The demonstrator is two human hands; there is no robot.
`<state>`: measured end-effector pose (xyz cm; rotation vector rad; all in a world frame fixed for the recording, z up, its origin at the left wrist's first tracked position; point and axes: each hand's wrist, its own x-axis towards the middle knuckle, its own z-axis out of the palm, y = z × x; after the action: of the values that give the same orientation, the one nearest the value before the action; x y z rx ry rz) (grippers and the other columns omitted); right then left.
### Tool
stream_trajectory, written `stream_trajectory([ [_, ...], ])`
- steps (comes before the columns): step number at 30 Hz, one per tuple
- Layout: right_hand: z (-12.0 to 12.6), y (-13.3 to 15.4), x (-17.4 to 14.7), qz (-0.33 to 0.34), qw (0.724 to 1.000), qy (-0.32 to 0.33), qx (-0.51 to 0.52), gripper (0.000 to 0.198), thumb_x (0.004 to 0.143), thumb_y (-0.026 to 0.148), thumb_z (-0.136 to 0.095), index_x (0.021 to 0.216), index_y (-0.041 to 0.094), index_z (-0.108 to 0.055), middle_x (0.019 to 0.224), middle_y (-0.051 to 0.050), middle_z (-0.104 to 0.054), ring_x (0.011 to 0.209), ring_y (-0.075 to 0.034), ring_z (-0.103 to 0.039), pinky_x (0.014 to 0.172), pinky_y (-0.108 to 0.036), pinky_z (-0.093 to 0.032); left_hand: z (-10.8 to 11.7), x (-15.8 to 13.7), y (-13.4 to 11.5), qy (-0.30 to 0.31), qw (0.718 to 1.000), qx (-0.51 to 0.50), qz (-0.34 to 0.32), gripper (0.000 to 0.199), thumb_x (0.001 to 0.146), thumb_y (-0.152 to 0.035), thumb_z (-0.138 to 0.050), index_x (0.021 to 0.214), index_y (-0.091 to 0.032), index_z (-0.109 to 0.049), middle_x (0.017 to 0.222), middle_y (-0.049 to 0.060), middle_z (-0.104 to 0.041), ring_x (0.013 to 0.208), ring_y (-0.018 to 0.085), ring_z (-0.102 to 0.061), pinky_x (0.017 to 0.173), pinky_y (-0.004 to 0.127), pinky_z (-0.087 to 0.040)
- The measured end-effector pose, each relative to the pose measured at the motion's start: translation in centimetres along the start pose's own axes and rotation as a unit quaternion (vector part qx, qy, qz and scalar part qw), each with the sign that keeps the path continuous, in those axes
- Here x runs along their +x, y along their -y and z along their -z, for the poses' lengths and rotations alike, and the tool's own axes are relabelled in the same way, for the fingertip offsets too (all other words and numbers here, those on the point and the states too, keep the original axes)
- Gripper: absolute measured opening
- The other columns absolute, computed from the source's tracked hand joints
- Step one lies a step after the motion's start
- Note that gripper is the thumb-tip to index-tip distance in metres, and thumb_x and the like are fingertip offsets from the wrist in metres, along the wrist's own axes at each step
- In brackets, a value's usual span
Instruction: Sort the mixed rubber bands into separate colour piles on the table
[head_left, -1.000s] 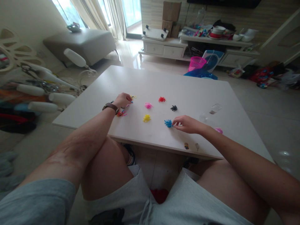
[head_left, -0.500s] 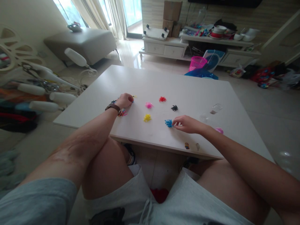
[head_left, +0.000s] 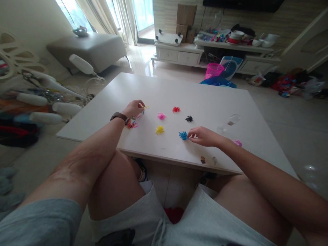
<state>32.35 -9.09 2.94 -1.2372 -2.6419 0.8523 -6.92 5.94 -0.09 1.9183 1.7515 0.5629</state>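
My left hand [head_left: 133, 108] is over the left part of the white table, its fingers pinched together. What the fingertips hold, if anything, is too small to make out. By them lie a thin yellow piece [head_left: 146, 107] and a small blue piece [head_left: 144, 112]. A mixed-colour pile of small rubber bands [head_left: 132, 123] is partly hidden under my left wrist. My right hand [head_left: 202, 136] rests at the right edge of a blue pile of bands [head_left: 182, 135], with curled fingers whose tips meet it. Further piles are pink [head_left: 161, 116], yellow [head_left: 159, 130], red [head_left: 176, 109] and black [head_left: 189, 119].
On the right of the white table [head_left: 205, 99] are a clear plastic bottle [head_left: 234, 119] and a pink item [head_left: 237, 142]. A small cartoon figure [head_left: 203, 159] and a pale charm [head_left: 214, 160] lie near the front edge. A pink basket [head_left: 214, 70] stands beyond the table.
My left hand has drawn back slightly to the left, showing more of the mixed pile. My right hand stays at the blue pile. The view has shifted a little.
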Motion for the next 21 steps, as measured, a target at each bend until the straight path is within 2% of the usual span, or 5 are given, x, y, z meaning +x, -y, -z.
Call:
stream_trajectory([
  [4, -0.1, -0.5, -0.1, -0.003, 1.0, -0.004, 0.004, 0.018, 0.085, 0.019, -0.059, 0.094, 0.02, -0.076, 0.091, -0.005, -0.076, 0.082, -0.018, -0.07, 0.074, -0.026, -0.05, 0.8, -0.3, 0.4, -0.008, 1.0, 0.007, -0.006, 0.028, 0.059, -0.021, -0.073, 0.088, -0.018, -0.074, 0.081, 0.004, -0.073, 0.07, 0.016, -0.064, 0.061, 0.023, -0.046],
  [10, -0.1, -0.5, 0.1, -0.003, 1.0, 0.0, 0.006, 0.019, 0.084, 0.018, -0.06, 0.094, 0.02, -0.076, 0.092, -0.005, -0.077, 0.082, -0.018, -0.07, 0.074, -0.026, -0.05, 1.3, -0.8, 0.2, 0.036, 0.998, 0.029, 0.037, 0.025, 0.05, -0.015, -0.071, 0.074, -0.017, -0.073, 0.069, 0.002, -0.071, 0.068, 0.019, -0.065, 0.058, 0.023, -0.047],
  [21, -0.2, -0.5, 0.0, -0.001, 1.0, -0.004, 0.015, 0.017, 0.084, 0.019, -0.062, 0.093, 0.021, -0.076, 0.091, -0.005, -0.077, 0.08, -0.018, -0.069, 0.074, -0.027, -0.051, 0.5, -0.8, 0.1, 0.041, 0.996, 0.073, 0.028, 0.034, 0.046, -0.005, -0.064, 0.076, -0.016, -0.076, 0.073, 0.004, -0.073, 0.069, 0.019, -0.065, 0.059, 0.024, -0.049],
])
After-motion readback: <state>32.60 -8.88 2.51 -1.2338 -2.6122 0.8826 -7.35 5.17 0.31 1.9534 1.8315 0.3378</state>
